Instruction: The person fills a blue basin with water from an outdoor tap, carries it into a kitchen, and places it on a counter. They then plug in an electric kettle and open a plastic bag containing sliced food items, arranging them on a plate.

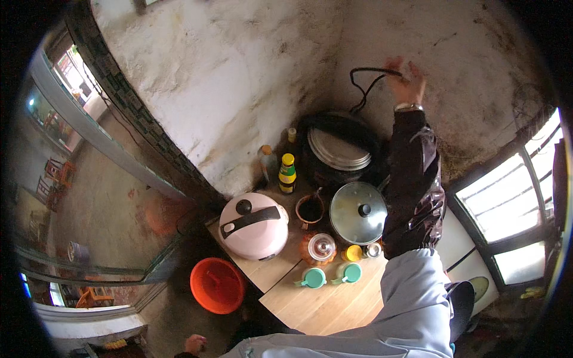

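My right hand (407,84) is raised against the stained wall, with a looped black cord (368,70) caught at its fingers. The cord runs down behind a dark round cooker (313,172), which has stacked metal lids or plates (340,150) on it. Below my outstretched right sleeve sits a pan with a glass lid (349,203) and a black knob. My left hand (195,343) hangs low at the bottom left, away from the table; its fingers are partly hidden.
On the wooden table (331,308) stand a pink electric cooker (255,239), a yellow-capped bottle (287,173), a small dark-filled pot (310,209), a glass jar (321,247) and two green-lidded containers (315,278). An orange-red basin (217,286) is beside the table. A barred window (503,197) is at right.
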Available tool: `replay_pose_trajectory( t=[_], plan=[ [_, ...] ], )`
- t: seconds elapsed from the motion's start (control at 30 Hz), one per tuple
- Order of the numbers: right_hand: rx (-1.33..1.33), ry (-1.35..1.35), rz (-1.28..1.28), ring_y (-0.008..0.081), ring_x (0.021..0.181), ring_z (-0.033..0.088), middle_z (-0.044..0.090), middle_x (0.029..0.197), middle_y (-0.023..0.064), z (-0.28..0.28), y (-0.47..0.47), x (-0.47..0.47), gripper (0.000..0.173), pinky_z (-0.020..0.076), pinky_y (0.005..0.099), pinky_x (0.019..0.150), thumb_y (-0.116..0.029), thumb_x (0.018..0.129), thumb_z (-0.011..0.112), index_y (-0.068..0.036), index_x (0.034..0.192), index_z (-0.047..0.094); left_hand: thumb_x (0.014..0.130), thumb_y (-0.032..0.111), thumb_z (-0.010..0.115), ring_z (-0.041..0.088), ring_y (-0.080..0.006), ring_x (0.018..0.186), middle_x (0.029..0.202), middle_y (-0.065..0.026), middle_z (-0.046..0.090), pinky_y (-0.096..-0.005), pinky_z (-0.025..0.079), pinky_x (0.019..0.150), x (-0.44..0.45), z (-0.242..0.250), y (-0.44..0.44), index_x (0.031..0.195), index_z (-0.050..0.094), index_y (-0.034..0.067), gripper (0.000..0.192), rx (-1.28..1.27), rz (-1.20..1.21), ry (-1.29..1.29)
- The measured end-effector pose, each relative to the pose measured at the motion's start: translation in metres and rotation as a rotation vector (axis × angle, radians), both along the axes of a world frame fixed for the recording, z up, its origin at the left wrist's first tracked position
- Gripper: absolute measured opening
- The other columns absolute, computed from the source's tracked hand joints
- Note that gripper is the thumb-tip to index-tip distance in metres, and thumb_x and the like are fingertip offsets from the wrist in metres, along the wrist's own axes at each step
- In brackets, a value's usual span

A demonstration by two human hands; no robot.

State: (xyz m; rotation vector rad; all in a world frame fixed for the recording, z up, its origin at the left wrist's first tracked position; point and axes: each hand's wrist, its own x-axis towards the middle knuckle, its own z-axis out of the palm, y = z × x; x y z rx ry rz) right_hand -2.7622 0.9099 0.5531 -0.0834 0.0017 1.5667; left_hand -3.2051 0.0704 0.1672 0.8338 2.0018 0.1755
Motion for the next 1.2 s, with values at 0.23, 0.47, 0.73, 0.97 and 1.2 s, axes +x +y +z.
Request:
replay_pose_trajectory(
  t=[0.23, 0.47, 0.73, 0.97, 1.2],
  plan=[
    [0.106, -0.531, 0.274, 0.0221, 0.081, 0.057, 0.055, 0.100, 0.0185, -0.012, -0.063, -0.033, 0.039, 0.0482, 0.0355, 0.076, -0.018, 0.090, 0.052, 0.006, 0.119, 0.042, 0.079, 0.016, 0.057, 0.062, -0.0224, 0.071, 0.075, -0.0122, 0.063, -0.0369, 0.051, 0.059, 0.025, 0.009, 0.032, 0.090, 0.060, 0.000, 0.019, 0.060, 0.571, -0.404],
    [0.039, 0.214, 0.207, 0.0206, 0.077, 0.056, 0.058, 0.092, 0.0144, -0.004, -0.063, 0.013, 0.058, 0.0488, 0.0303, 0.063, -0.011, 0.086, 0.053, 0.005, 0.136, 0.028, 0.082, 0.004, 0.047, 0.056, -0.0153, 0.060, 0.082, -0.0107, 0.061, -0.0294, 0.046, 0.052, 0.034, 0.063, 0.167, 0.096, 0.054, -0.002, 0.016, 0.085, 0.387, -0.515],
    [-0.002, 0.242, 0.484, 0.0150, 0.063, 0.053, 0.057, 0.084, 0.0127, -0.095, -0.119, -0.028, 0.039, 0.0454, 0.0226, 0.053, -0.008, 0.084, 0.058, 0.011, 0.114, 0.044, 0.096, 0.031, 0.045, 0.057, -0.0120, 0.076, 0.098, -0.0059, 0.064, -0.0268, 0.047, 0.065, 0.145, 0.209, 0.480, 0.115, 0.054, 0.003, 0.035, 0.568, 0.054, -1.078],
    [0.051, -0.117, 0.389, 0.0130, 0.063, 0.050, 0.056, 0.078, 0.0070, -0.160, -0.141, -0.076, 0.022, 0.0466, 0.0236, 0.060, -0.012, 0.091, 0.049, 0.006, 0.103, 0.052, 0.091, 0.045, 0.053, 0.062, -0.0228, 0.077, 0.091, -0.0088, 0.064, -0.0380, 0.050, 0.067, 0.222, 0.214, 0.663, 0.099, 0.055, 0.009, 0.038, 0.472, 0.197, -1.377],
    [0.009, -0.369, 0.451, 0.0197, 0.093, 0.057, 0.060, 0.102, 0.0087, -0.177, -0.144, -0.059, 0.045, 0.0433, 0.0365, 0.087, -0.041, 0.095, 0.046, 0.000, 0.110, 0.052, 0.094, 0.027, 0.051, 0.043, -0.0119, 0.055, 0.062, 0.0012, 0.045, -0.0276, 0.035, 0.053, 0.235, 0.229, 0.700, 0.097, 0.050, 0.003, 0.024, 1.017, 0.197, -0.992]
  ],
)
